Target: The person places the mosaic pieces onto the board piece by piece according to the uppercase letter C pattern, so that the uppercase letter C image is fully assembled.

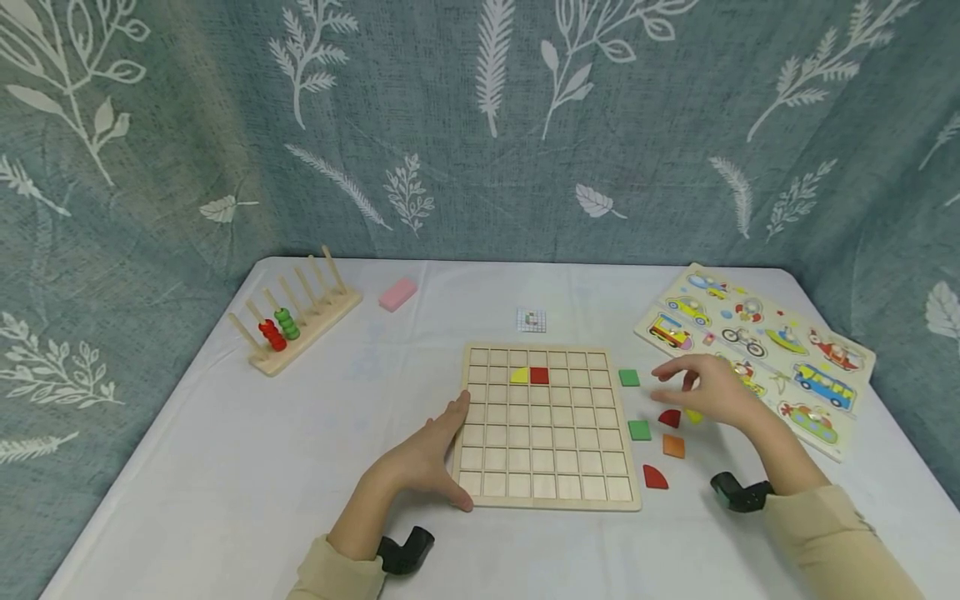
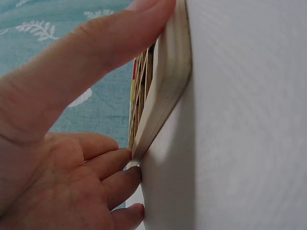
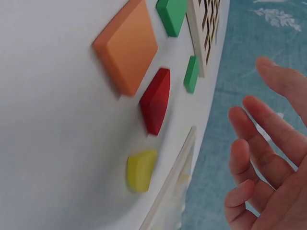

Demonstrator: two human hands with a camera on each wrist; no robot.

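A wooden grid board [image 1: 547,450] lies mid-table with a yellow quarter-round piece [image 1: 519,376] and a red square [image 1: 539,376] set in its second row. My left hand [image 1: 438,446] rests flat against the board's left edge [image 2: 168,81], fingers straight, thumb at the near corner. To the right of the board my right hand [image 1: 708,387] hovers open over loose pieces, holding nothing. Below it lie a red quarter-round [image 3: 156,100], a yellow piece [image 3: 141,170], an orange square [image 3: 127,45] and two green squares [image 1: 629,377] [image 1: 639,430]. Another red quarter-round [image 1: 655,477] lies nearer me.
A vehicle peg puzzle [image 1: 757,350] lies at the right, just beyond my right hand. A wooden bead rack [image 1: 296,321] with red and green beads stands at the back left, beside a pink block [image 1: 397,293]. A small printed card [image 1: 531,320] lies behind the board.
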